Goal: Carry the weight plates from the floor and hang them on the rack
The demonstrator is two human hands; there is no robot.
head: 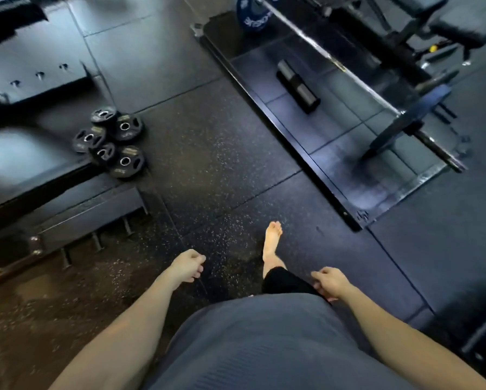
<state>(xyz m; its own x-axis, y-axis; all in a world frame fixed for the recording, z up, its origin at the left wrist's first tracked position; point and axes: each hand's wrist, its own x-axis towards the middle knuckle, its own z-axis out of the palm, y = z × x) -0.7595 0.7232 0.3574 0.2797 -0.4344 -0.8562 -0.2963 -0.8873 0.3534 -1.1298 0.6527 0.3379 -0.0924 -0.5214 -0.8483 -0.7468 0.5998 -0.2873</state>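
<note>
Now approaching weight plates (110, 140) heaped on floor (222, 164); left hand (189, 264), right hand (331, 281) loosely curled, empty. Squat, take top plate two-handed.

The dark rubber tile floor (222, 153), speckled with pale flecks, carries a cluster of five small black round weight plates (109, 140) with metal-ringed centre holes, overlapping one another at the left. To the right lies a black-framed lifting platform (289, 142); on it rest a short black cylinder (297, 86) and a loaded steel barbell (357, 77). One bare foot (272, 241) stands on the tiles.
</note>
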